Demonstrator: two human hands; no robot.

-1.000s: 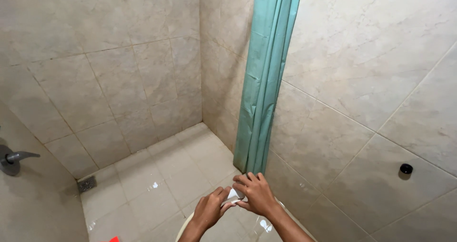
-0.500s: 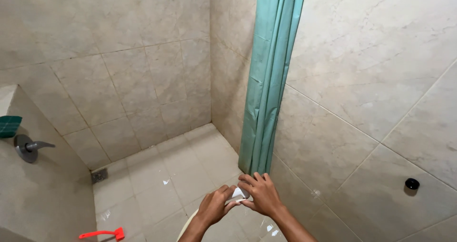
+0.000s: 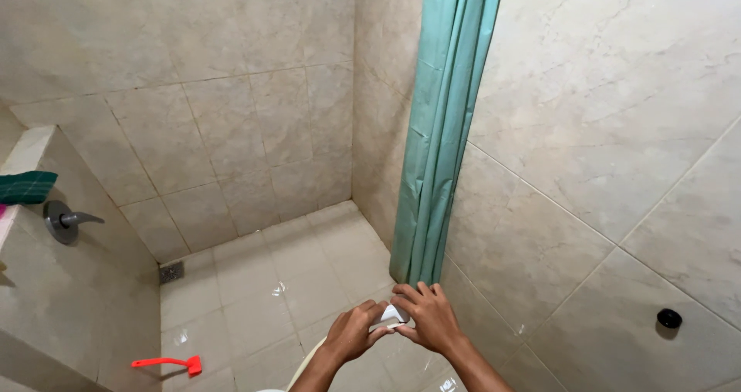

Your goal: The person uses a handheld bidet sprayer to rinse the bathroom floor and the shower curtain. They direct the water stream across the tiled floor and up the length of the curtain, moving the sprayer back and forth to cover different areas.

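Room: tiled shower stall, beige walls, wet floor [image 3: 255, 299].
Change: view tilted down and left since a second ago; hands kept together, same grip.
Hands: left hand [image 3: 356, 332] and right hand [image 3: 429, 319] pinched together on small white object [image 3: 392, 315], held between them.
Above hands: teal curtain [image 3: 440, 130] hung just over right hand.
Far left: red scraper [image 3: 168, 363], drain [image 3: 171, 272], tap [image 3: 65, 221].

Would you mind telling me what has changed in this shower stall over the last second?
Mostly the view: the camera swung left, bringing a red scraper on the floor and a green cloth on the ledge into sight, with the wall tap showing further in. The left hand and right hand stayed together on a small white object beside the teal curtain, which hangs unchanged.
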